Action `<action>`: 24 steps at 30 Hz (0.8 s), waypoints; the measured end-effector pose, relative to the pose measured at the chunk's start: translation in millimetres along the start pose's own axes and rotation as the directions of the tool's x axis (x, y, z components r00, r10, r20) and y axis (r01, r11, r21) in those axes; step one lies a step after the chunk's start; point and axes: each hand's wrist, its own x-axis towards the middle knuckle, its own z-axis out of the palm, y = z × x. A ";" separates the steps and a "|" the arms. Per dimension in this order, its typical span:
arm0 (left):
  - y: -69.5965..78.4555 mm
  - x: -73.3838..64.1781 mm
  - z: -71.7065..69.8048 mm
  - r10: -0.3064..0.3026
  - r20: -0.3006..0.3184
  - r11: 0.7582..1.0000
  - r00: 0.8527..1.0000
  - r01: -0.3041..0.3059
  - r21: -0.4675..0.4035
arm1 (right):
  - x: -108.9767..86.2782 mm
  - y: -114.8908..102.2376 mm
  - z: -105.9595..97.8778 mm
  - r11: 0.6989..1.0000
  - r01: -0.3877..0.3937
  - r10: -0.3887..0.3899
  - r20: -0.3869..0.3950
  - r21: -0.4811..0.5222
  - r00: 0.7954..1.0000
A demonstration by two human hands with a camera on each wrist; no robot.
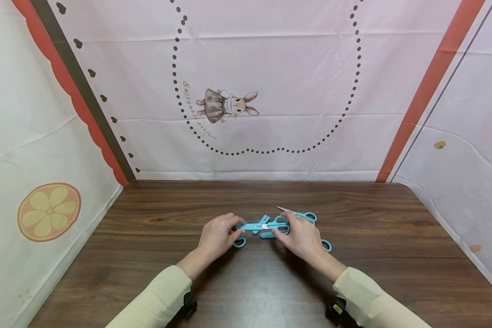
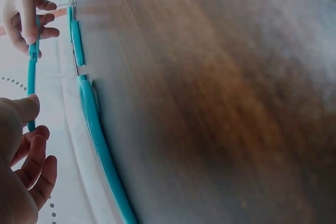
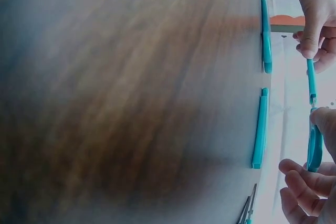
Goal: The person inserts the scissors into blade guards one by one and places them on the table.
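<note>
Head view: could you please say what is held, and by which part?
Blue scissors: left hand pinches the blade cover near its tip, right hand the handles.

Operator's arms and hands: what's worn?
Left sleeve and right sleeve: pale cream-yellow, plain, ending short of the hands. Left black device and right black device sit by the cuffs, the right with a yellow mark. No gloves visible.

Plastic scissors handle [image 3: 315, 153], glossy woodgrain tabletop [image 1: 246, 287], cloth backdrop [image 1: 295, 91]
</note>
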 end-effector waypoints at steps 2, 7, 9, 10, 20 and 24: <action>0.0 0.9 -0.1 0.001 -0.002 1.000 1.000 -0.001 -0.003 | 0.7 -0.1 -0.2 1.000 -0.001 0.001 0.000 -0.001 1.000; 0.6 2.8 0.1 -0.001 -0.009 1.000 1.000 0.001 -0.015 | 3.1 -0.2 -0.9 1.000 -0.011 0.011 0.001 -0.002 1.000; 0.4 3.4 0.8 -0.001 -0.015 1.000 1.000 0.000 -0.017 | 3.9 -0.3 -1.1 1.000 -0.012 0.012 -0.001 -0.003 1.000; 0.1 3.7 1.2 -0.001 -0.020 1.000 1.000 0.000 -0.018 | 4.3 -0.4 -1.2 1.000 -0.013 0.013 -0.002 -0.004 1.000; -0.9 4.4 2.4 0.013 -0.054 1.000 0.998 -0.014 -0.020 | 5.4 -2.1 0.0 1.000 -0.017 0.017 -0.014 -0.004 1.000; -0.9 4.6 3.2 0.006 -0.053 1.000 0.999 -0.007 -0.021 | 5.4 -2.6 0.7 1.000 -0.016 0.016 -0.019 -0.006 1.000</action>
